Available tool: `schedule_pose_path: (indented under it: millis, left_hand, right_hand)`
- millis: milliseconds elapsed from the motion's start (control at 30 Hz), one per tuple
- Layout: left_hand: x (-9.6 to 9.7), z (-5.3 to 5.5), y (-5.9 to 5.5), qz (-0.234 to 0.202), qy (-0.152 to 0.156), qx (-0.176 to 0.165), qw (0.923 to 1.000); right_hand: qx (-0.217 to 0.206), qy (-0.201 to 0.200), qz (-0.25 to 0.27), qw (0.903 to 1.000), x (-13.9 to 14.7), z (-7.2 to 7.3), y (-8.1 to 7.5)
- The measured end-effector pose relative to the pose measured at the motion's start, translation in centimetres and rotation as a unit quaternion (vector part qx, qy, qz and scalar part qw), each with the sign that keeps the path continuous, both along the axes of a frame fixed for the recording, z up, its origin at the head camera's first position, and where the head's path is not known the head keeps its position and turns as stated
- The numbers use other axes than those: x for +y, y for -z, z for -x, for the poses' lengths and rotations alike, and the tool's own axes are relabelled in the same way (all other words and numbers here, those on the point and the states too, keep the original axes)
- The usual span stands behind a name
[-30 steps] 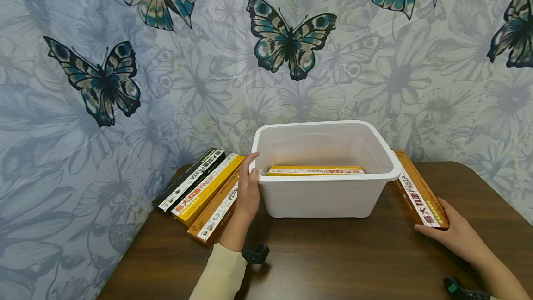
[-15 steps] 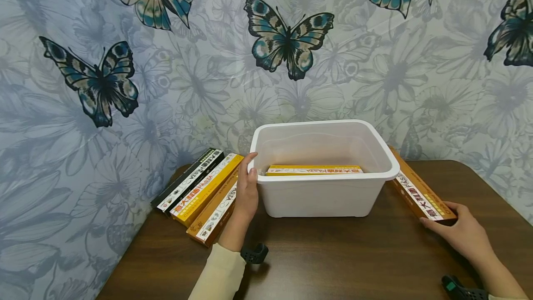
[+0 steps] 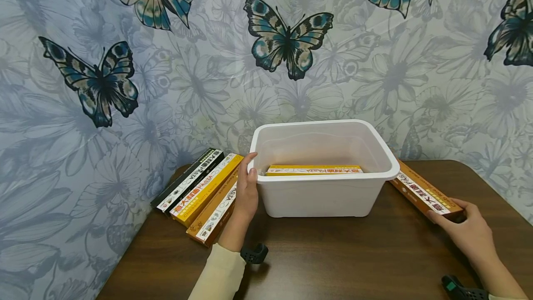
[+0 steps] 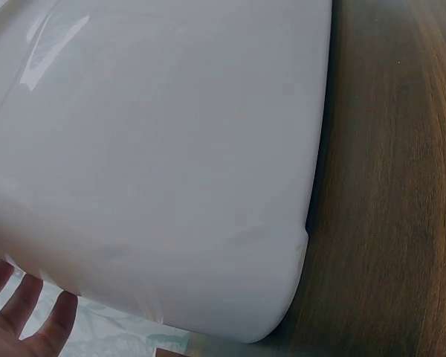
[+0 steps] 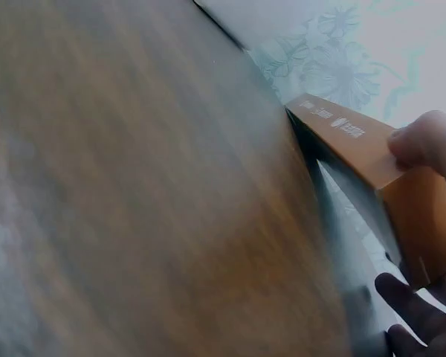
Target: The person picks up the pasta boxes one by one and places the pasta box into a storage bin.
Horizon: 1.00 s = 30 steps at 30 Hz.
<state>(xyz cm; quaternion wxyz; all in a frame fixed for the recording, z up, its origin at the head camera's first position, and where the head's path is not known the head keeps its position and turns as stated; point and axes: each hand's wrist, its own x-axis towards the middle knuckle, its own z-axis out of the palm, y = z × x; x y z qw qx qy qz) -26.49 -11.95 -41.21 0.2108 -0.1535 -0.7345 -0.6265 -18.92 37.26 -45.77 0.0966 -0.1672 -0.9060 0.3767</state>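
A white plastic bin (image 3: 320,198) stands at the middle of the table, a yellow pasta box (image 3: 314,170) inside it. My left hand (image 3: 248,193) holds the bin's left rim, thumb at the front corner. In the left wrist view its fingers (image 4: 57,320) reach round the edge of the white wall. At the right, my right hand (image 3: 470,230) grips the near end of a brown-orange pasta box (image 3: 429,191) between thumb and fingers. The right wrist view shows this box (image 5: 342,137) tilted, its near end raised off the table. Its far end lies beside the bin's right side, partly hidden.
Left of the bin lie a black pasta box (image 3: 189,179), a yellow pasta box (image 3: 206,191) and a brown pasta box (image 3: 216,209) side by side. Behind the brown wooden table (image 3: 333,253) hangs a butterfly-patterned cloth (image 3: 200,96).
My right hand has moved right and slightly up with the near end of the brown-orange pasta box, turning it to a flatter slant. My left hand stays on the bin.
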Motion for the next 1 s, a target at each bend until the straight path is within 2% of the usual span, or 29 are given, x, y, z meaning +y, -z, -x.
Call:
schedule_pose_path:
  millis: [133, 233, 333, 433, 467, 567, 633, 733, 900, 1000]
  left_hand:
    - [0.01, -0.04, -0.02, 0.000, 0.001, -0.008, 1.0000]
    - [-0.04, -0.02, 0.05, 0.002, 0.001, -0.011, 0.9999]
    - [-0.09, -0.03, 0.11, 0.003, 0.000, -0.013, 0.9999]
    - [-0.07, -0.09, 0.08, 0.003, 0.000, -0.016, 0.9999]
    - [-0.05, -0.07, 0.07, 0.003, 0.000, -0.017, 0.9999]
    - [-0.01, -0.06, 0.01, 0.004, 0.001, -0.018, 0.9998]
    - [-0.02, -0.04, 0.01, 0.004, 0.001, -0.016, 0.9999]
    - [-0.03, 0.00, 0.06, 0.003, 0.004, -0.015, 0.9999]
    - [-0.04, 0.01, 0.06, 0.004, 0.005, -0.014, 0.9999]
    - [-0.05, -0.07, 0.03, 0.004, 0.002, -0.015, 0.9999]
  right_hand:
    - [0.026, 0.024, 0.055, 0.9978, -0.03, -0.16, 0.32]
    - [0.068, 0.030, 0.119, 0.9900, 0.04, -0.19, 0.72]
    - [0.129, 0.025, 0.232, 0.9636, 0.04, -0.14, 0.87]
    - [0.167, 0.031, 0.300, 0.9385, -0.09, -0.12, 0.79]
    - [0.174, 0.036, 0.316, 0.9321, -0.15, -0.13, 0.73]
    - [0.173, 0.052, 0.320, 0.9301, -0.34, -0.20, 0.60]
    - [0.177, 0.058, 0.339, 0.9221, -0.42, -0.19, 0.54]
    - [0.194, 0.047, 0.389, 0.8994, -0.45, -0.08, 0.57]
    - [0.244, 0.002, 0.464, 0.8517, -0.47, 0.21, 0.80]
    - [0.272, -0.010, 0.484, 0.8315, -0.51, 0.42, 0.94]
